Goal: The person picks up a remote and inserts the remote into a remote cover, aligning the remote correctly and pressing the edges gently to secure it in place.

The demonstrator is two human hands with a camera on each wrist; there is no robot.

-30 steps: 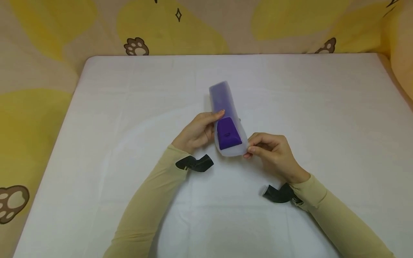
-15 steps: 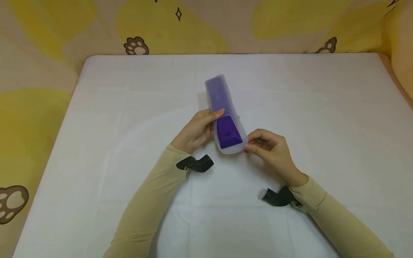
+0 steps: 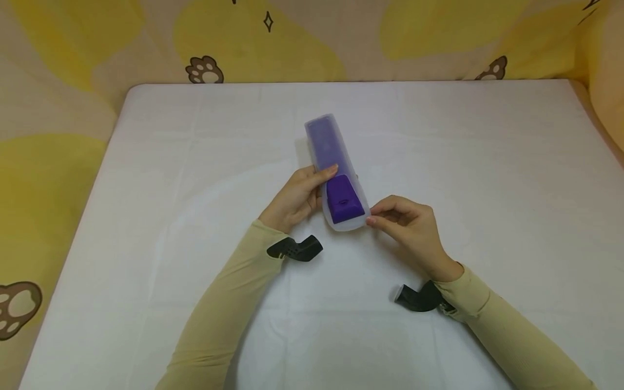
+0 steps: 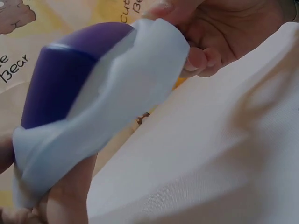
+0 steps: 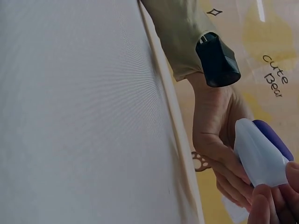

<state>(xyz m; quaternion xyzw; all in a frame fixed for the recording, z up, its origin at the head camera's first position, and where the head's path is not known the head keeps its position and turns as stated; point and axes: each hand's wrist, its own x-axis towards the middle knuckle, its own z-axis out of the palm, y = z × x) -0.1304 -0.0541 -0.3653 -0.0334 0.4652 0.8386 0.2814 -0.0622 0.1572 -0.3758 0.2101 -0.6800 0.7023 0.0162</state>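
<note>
A long, slim purple object in a frosted translucent cover [image 3: 329, 143] tilts over the middle of the table. Its deep-purple end [image 3: 345, 200] shows bare through an opening at the near end. My left hand [image 3: 297, 197] grips it from the left side, thumb across the top and fingers underneath. With thumb and forefinger, my right hand [image 3: 409, 227] pinches the cover's rim at the near right corner. In the left wrist view the pale cover [image 4: 121, 93] wraps loosely around the purple end [image 4: 60, 84]. The right wrist view shows the cover [image 5: 259, 151] between both hands.
A white cloth [image 3: 219, 135] covers the table. Yellow and beige printed fabric [image 3: 292, 43] hangs behind it and along the sides. Black wrist devices [image 3: 302, 247] stick out from both sleeves.
The covered purple object has shifted slightly left, its far end swinging away and to the left. My right hand has moved up and left with its corner, still pinching. My left grip stays the same.
</note>
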